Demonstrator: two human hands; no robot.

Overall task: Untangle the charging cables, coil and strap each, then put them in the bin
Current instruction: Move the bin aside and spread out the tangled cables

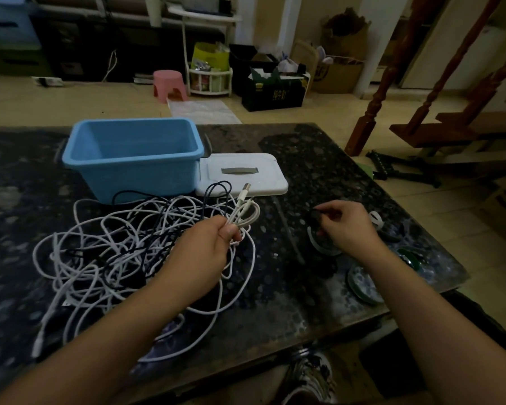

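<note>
A tangle of white and dark charging cables (114,247) sprawls over the dark table's left half. My left hand (208,247) grips a small folded bundle of white cable (247,213), its USB plug pointing up toward the lid. To the right, my right hand (345,223) pinches a dark strap (316,214) just above the table. The blue bin (129,162) stands open behind the tangle, with nothing visible inside. A white strap (376,219) lies beyond my right hand.
The bin's white lid (243,173) lies flat right of the bin. Round coaster-like discs (362,285) sit near the table's right front edge. The stone table (304,159) ends just right of them. A shoe shows below the front edge.
</note>
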